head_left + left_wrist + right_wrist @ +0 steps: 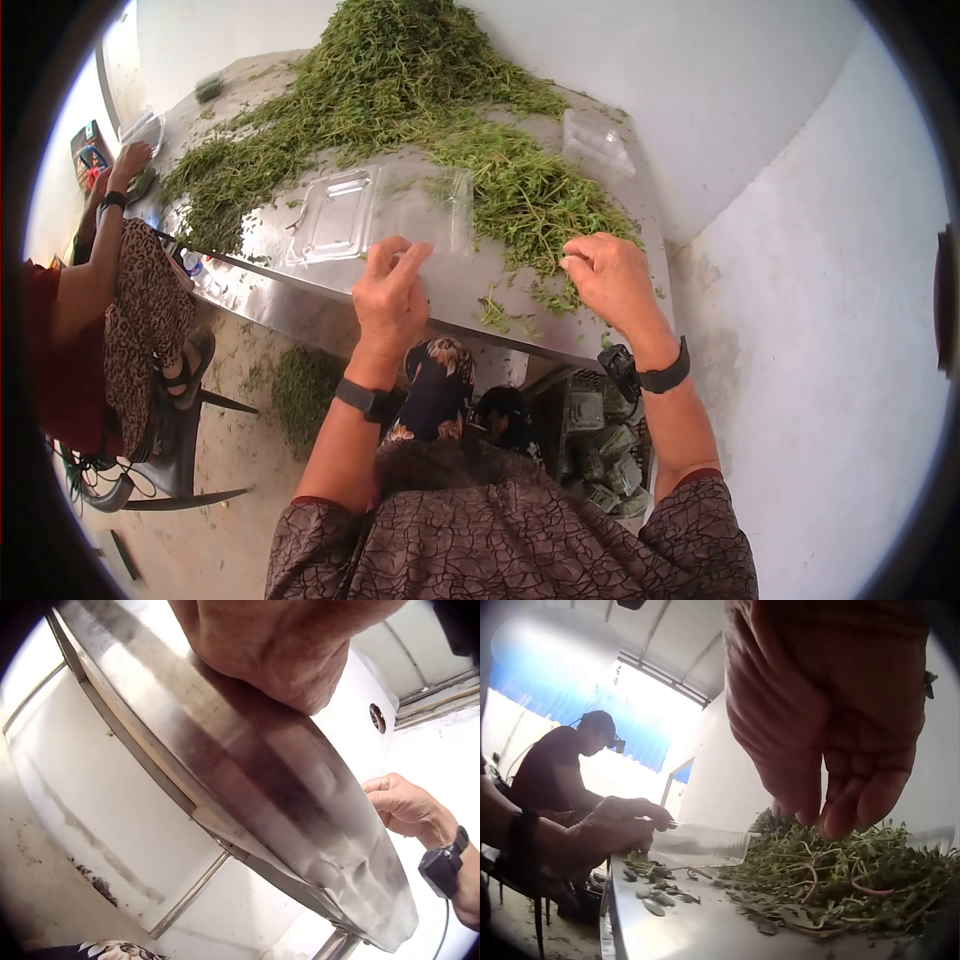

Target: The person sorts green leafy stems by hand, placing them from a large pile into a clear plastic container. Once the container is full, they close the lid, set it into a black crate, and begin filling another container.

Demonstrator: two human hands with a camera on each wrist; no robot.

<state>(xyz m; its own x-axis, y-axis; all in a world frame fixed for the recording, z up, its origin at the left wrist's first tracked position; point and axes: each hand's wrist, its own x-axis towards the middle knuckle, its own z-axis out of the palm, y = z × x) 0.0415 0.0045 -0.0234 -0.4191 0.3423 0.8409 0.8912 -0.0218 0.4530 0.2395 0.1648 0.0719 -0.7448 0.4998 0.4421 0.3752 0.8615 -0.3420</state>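
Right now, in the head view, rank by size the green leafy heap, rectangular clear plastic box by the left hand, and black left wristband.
Largest: green leafy heap
Middle: clear plastic box
Smallest: black wristband

Head view dn, wrist POVs close, table (pixel 455 290) shared

At nine o'clock in the head view, a second person (pixel 85 340) is sitting, wearing a dark red top, leopard-print trousers (pixel 150 310) and a dark sandal (pixel 195 370). A black chair (pixel 180 460) is standing at eight o'clock, with cables (pixel 90 470) trailing beside it. A colourful bag (pixel 92 158) is showing towards ten o'clock; a pale wall (pixel 800 300) is rising at three. In the right wrist view, blue sheeting (pixel 641 739) is glowing at ten o'clock. In the left wrist view, a round fixture (pixel 377 718) is sitting at two.
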